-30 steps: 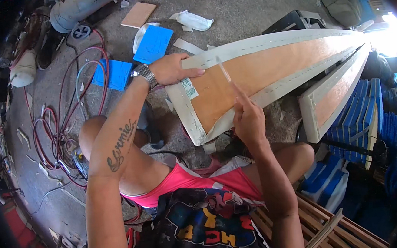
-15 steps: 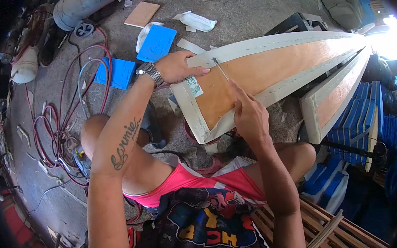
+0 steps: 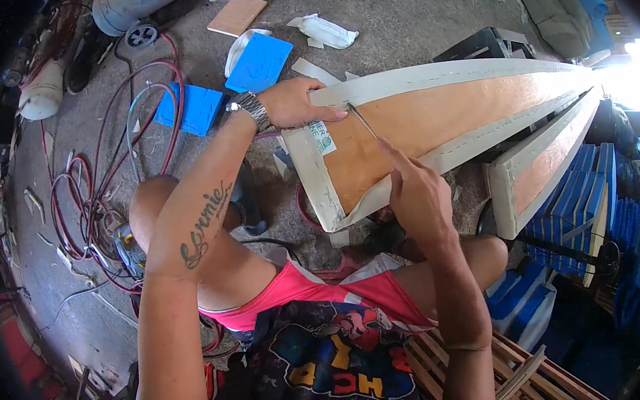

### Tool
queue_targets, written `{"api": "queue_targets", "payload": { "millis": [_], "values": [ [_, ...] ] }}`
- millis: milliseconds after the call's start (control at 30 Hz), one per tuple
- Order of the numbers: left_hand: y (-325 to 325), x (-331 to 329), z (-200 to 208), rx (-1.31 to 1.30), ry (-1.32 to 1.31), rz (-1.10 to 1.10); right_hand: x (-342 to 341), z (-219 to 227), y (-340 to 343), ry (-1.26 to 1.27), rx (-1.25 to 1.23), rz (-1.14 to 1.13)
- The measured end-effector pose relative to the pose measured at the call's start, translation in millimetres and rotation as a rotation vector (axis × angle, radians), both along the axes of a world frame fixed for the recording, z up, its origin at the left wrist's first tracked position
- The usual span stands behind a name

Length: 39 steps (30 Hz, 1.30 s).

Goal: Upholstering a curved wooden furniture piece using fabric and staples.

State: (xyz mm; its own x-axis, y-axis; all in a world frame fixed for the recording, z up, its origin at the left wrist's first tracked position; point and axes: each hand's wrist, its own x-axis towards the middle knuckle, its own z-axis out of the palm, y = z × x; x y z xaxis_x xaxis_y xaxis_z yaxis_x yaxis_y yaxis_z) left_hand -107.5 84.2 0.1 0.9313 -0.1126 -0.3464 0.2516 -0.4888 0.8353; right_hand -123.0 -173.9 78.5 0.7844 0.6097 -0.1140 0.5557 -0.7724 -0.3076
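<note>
Nearest my remote head camera was the wearer's black printed shirt (image 3: 333, 364), with wooden slats (image 3: 514, 369) to the right and bright pink shorts (image 3: 250, 308) beyond it. Past those, the right hand (image 3: 424, 199) was clamped on a slim metal tool (image 3: 364, 123), its index finger laid forward along it; the palm hid the handle from me. The tool slanted up to the pale border (image 3: 401, 82) of a long, tapering panel (image 3: 448, 107), its tip just beside the left thumb (whether it had caught a staple, I couldn't tell from where I sat).

That panel lay across the space in front of the wearer, broad end near the left hand (image 3: 293, 103), narrow end running off toward the bright upper right. The left hand gripped its upper corner, thumb on the face near a printed label (image 3: 322, 137), fingers bent at the edge and partly hidden from me. A metal-banded watch (image 3: 253, 111) circled that wrist. A second tapered panel (image 3: 542, 160) stood to the right, near blue-and-white pads (image 3: 571, 195).

Farther out on the concrete floor, I saw two blue pieces (image 3: 259, 60), loops of reddish hose (image 3: 180, 79), a brown square board (image 3: 237, 15) and, farthest, a grey cylinder (image 3: 128, 8).
</note>
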Motion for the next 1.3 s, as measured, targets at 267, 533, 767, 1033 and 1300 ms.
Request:
{"api": "queue_targets", "payload": {
  "millis": [267, 533, 767, 1033, 1300],
  "values": [
    [2, -1, -11, 0.016, -0.104, -0.009, 17, 44, 24, -0.014, -0.275, 0.138],
    [1, -7, -6, -0.008, -0.063, -0.019, 25, 60, 47, -0.038, -0.391, 0.297],
    [-9, -5, 10, 0.044, -0.077, -0.004, 3, -53, -18, -0.058, 0.261, 0.046],
    [-16, -6, 2, 0.209, -0.455, 0.251, 6, -53, -25, 0.005, 0.686, -0.174],
    [-36, -12, 9, 0.675, -0.726, 0.239, -16, -76, -38, 0.050, 0.721, -0.205]
  ]
}}
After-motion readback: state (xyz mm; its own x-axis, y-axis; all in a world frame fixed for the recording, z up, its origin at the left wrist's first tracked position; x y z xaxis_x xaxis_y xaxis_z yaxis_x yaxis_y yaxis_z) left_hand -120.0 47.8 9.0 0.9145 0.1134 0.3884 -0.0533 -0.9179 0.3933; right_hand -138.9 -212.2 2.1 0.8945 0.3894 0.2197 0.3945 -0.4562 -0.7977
